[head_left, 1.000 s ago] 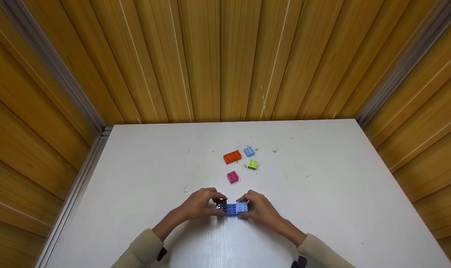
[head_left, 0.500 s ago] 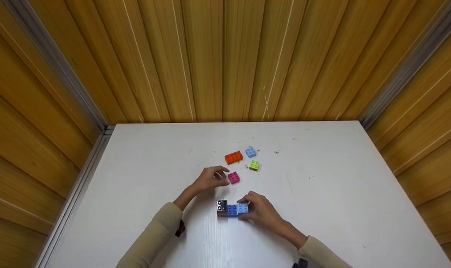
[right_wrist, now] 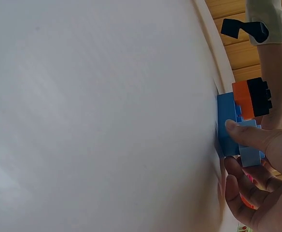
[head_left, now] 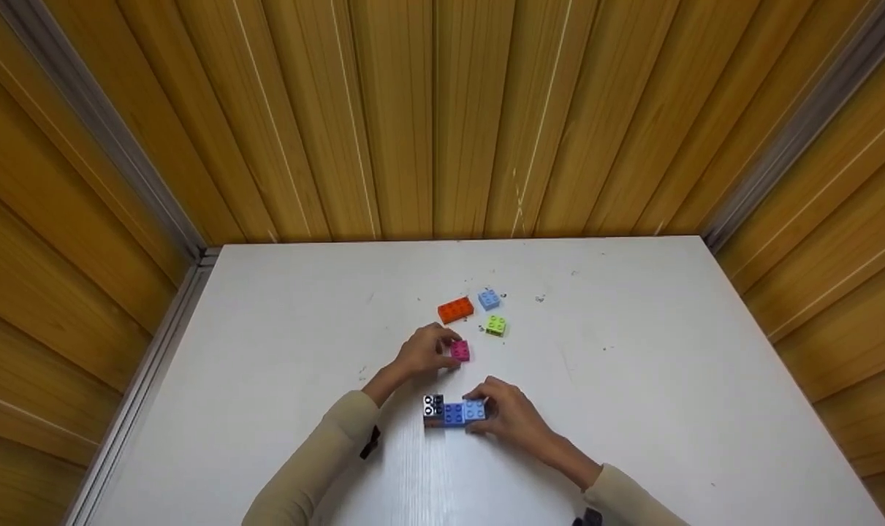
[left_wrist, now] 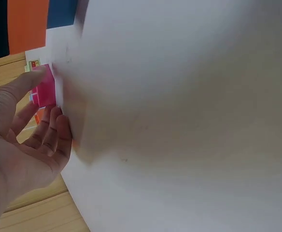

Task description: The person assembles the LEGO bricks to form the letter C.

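Head view: the left grip (head_left: 426,352) has let go of the black brick (head_left: 432,404) at the end of the joined piece and reached forward to the pink brick (head_left: 460,351), which it now pinches between thumb and fingers. The right grip (head_left: 514,409) has stayed where it was, closed around the light blue brick (head_left: 476,410) at the piece's other end, with studs of the blue base brick (head_left: 453,414) showing between the two. The work seems to have turned from pressing parts together to fetching a loose one. Beyond the pink brick lie a red-orange brick (head_left: 455,310), a spare light blue brick (head_left: 489,299) and a green brick (head_left: 495,326), apart from one another. No box or tray is in sight; these three rest directly on the white table (head_left: 632,409).

Left wrist view: the thumb lies against one side of the pink brick and a finger reaches its opposite side, the gap between them just the brick's width; the other fingers curl loosely beneath. Whether the brick has left the table, I cannot tell.

Right wrist view: the thumb presses the side of the joined piece, fingers bent beyond it. The blue base brick carries the orange brick (right_wrist: 243,99) at one end, the black brick on top of that, and the light blue brick at the other end.
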Demonstrator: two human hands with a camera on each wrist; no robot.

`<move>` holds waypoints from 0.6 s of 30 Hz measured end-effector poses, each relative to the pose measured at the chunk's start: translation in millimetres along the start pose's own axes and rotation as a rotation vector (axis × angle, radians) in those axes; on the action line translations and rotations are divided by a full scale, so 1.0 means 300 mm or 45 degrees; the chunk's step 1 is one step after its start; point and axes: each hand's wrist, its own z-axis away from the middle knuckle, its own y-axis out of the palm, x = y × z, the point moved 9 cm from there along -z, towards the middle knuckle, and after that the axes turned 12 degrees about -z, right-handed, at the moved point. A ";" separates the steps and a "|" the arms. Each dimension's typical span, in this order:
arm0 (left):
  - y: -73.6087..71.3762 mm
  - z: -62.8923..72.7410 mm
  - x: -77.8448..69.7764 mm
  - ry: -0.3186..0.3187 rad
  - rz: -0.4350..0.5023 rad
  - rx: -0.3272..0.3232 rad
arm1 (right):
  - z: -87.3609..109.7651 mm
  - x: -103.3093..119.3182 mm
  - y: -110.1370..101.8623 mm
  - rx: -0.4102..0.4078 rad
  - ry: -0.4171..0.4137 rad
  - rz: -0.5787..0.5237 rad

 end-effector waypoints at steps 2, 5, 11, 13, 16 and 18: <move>0.000 0.001 0.000 0.007 -0.009 0.004 | -0.003 0.000 -0.001 -0.001 -0.007 0.006; -0.001 0.005 0.004 0.018 -0.010 0.006 | -0.005 -0.004 -0.001 0.003 -0.006 0.012; -0.006 0.017 0.018 0.033 -0.010 0.017 | -0.009 -0.006 -0.003 0.012 -0.007 0.019; -0.012 0.021 0.027 0.026 -0.004 0.022 | -0.011 -0.005 -0.006 0.011 -0.009 0.028; -0.026 0.033 0.048 0.006 -0.002 0.022 | -0.016 -0.007 -0.009 0.014 -0.008 0.036; -0.040 0.043 0.062 0.002 -0.004 0.011 | -0.020 -0.010 -0.012 0.014 -0.002 0.034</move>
